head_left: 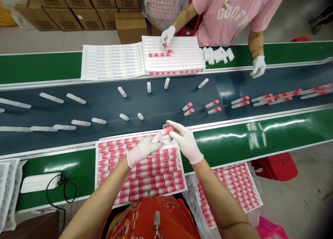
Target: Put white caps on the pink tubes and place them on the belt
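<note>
Both my hands wear white gloves and meet over the far edge of a white tray [96, 169] filled with rows of pink-and-white tubes. My left hand [143, 150] and my right hand [183, 138] are closed together on one pink-and-white tube [163, 132], which they hold level just above the tray. The dark conveyor belt [156, 102] runs right behind my hands.
White tubes and pink-capped tubes [188, 109] lie and stand along the belt. Across it a person in a pink shirt works with gloved hands [168, 36] over white trays [182, 55]. Another filled tray [234, 190] sits lower right. Cardboard boxes [78, 10] stand behind.
</note>
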`<state>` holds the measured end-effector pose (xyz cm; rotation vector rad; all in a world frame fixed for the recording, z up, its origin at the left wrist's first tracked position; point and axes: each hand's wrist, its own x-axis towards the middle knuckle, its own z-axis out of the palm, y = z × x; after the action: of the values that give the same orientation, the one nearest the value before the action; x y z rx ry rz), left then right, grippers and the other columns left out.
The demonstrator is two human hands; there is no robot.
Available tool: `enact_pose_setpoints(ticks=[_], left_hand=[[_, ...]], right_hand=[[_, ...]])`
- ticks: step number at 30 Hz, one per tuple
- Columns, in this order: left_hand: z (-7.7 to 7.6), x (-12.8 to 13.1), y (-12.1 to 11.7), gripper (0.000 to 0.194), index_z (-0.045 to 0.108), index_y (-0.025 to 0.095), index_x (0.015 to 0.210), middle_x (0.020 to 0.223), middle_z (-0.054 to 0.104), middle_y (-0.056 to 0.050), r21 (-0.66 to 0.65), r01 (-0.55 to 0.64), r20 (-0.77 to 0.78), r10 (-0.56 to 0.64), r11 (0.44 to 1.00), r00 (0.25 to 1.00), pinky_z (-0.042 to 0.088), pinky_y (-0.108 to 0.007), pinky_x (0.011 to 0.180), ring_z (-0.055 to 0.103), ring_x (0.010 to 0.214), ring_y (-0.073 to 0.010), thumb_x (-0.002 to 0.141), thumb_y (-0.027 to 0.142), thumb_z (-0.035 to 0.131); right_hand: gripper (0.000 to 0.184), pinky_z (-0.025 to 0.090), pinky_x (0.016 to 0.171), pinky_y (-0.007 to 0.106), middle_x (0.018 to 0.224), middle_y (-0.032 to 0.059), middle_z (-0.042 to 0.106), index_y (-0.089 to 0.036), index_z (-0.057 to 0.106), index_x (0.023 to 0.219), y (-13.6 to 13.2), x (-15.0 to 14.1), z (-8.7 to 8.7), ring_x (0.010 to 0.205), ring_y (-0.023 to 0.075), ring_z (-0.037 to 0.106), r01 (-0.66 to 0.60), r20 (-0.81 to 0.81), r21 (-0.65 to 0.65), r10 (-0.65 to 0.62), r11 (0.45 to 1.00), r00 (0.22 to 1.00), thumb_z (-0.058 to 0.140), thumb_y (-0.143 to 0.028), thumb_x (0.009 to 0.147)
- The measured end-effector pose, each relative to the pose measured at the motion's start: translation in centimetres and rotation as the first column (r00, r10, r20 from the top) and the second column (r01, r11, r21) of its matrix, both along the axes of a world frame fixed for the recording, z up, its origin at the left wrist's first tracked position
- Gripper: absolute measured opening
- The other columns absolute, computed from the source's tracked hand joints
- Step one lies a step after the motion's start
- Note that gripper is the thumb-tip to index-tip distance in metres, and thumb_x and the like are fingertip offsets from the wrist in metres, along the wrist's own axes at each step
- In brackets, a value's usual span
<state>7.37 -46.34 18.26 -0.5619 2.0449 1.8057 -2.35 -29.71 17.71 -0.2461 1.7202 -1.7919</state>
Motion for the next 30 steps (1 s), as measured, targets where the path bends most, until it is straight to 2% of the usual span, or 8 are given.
enact_pose_setpoints(ticks=[5,9,14,19,22,25,27,30], left_hand=[[0.5,-0.2,-0.1,0.014,0.065,0.023,0.071,0.050,0.040,0.004,-0.026,0.096,0.173,-0.091,0.995,0.981,0.032,-0.029,0.049,0.042,0.047,-0.0145,0.076,0.035,0.060],[1.2,-0.7,-0.4,0.020,0.048,0.023,0.058,0.051,0.034,0.005,0.121,0.230,0.260,-0.254,0.966,0.932,0.025,-0.029,0.048,0.032,0.045,-0.0116,0.075,0.029,0.058],[0.7,-1.6,1.6,0.020,0.053,0.021,0.063,0.062,0.056,0.001,-0.100,0.204,0.130,-0.190,0.974,0.973,0.036,-0.028,0.055,0.049,0.056,-0.0148,0.082,0.026,0.053],[-3.4,-2.9,3.1,0.012,0.064,0.018,0.095,0.085,0.066,-0.006,-0.422,0.001,0.002,0.000,0.907,1.000,0.050,-0.036,0.074,0.065,0.079,-0.0233,0.087,0.024,0.056],[-6.7,-4.1,0.8,0.076,0.049,0.015,0.136,0.125,0.059,-0.016,-0.572,-0.237,-0.195,0.150,0.785,0.969,0.048,-0.047,0.102,0.060,0.117,-0.0323,0.068,0.019,0.081],[-9.8,-5.7,-2.2,0.087,0.040,0.016,0.146,0.145,0.044,-0.019,-0.620,-0.476,-0.366,0.307,0.624,0.878,0.034,-0.051,0.119,0.043,0.139,-0.0353,0.069,0.016,0.081],[-11.8,-6.8,-3.5,0.079,0.043,0.018,0.144,0.147,0.042,-0.018,-0.572,-0.552,-0.390,0.391,0.607,0.834,0.032,-0.050,0.121,0.040,0.142,-0.0340,0.073,0.014,0.076],[-14.4,-8.4,-4.1,0.066,0.050,0.019,0.136,0.134,0.054,-0.014,-0.408,-0.611,-0.298,0.534,0.678,0.791,0.037,-0.047,0.118,0.052,0.132,-0.0282,0.074,0.010,0.072]], right_hand=[[0.040,0.057,0.066,0.031,0.108,0.0052,0.072,-0.024,0.074,0.121,0.8,-0.8,1.0,0.068,0.0119,0.060,-0.133,-0.020,0.032,0.133,0.991,0.991,0.070,-0.028,0.081],[0.041,0.056,0.064,0.029,0.104,0.0032,0.070,-0.024,0.076,0.117,1.1,-1.2,1.0,0.069,0.0114,0.061,-0.258,-0.006,-0.006,0.258,0.966,0.966,0.070,-0.022,0.076],[0.032,0.052,0.051,0.026,0.078,0.0000,0.069,-0.019,0.076,0.104,-0.2,1.3,0.9,0.052,0.0094,0.054,-0.042,0.128,0.020,0.039,0.999,0.991,0.072,-0.026,0.073],[0.027,0.050,0.052,0.026,0.081,0.0014,0.067,-0.018,0.074,0.096,-1.8,1.1,-0.3,0.060,0.0124,0.058,0.145,-0.018,0.183,-0.145,0.972,0.989,0.075,-0.032,0.072],[0.026,0.054,0.065,0.028,0.092,0.0029,0.065,-0.018,0.071,0.099,-3.5,-3.3,-3.7,0.071,0.0137,0.062,0.320,-0.314,0.206,-0.247,0.925,0.917,0.070,-0.035,0.079],[0.027,0.055,0.074,0.029,0.102,0.0043,0.060,-0.017,0.069,0.104,-5.5,-9.0,-8.3,0.069,0.0117,0.062,0.408,-0.474,0.253,-0.256,0.877,0.843,0.064,-0.032,0.083],[0.025,0.055,0.075,0.030,0.104,0.0051,0.059,-0.015,0.070,0.102,-6.6,-12.0,-10.8,0.067,0.0108,0.061,0.363,-0.478,0.324,-0.180,0.873,0.860,0.063,-0.029,0.083],[0.033,0.055,0.078,0.031,0.106,0.0060,0.061,-0.013,0.069,0.110,-6.7,-13.9,-12.7,0.070,0.0124,0.061,0.318,-0.451,0.390,-0.121,0.864,0.884,0.066,-0.026,0.080]])
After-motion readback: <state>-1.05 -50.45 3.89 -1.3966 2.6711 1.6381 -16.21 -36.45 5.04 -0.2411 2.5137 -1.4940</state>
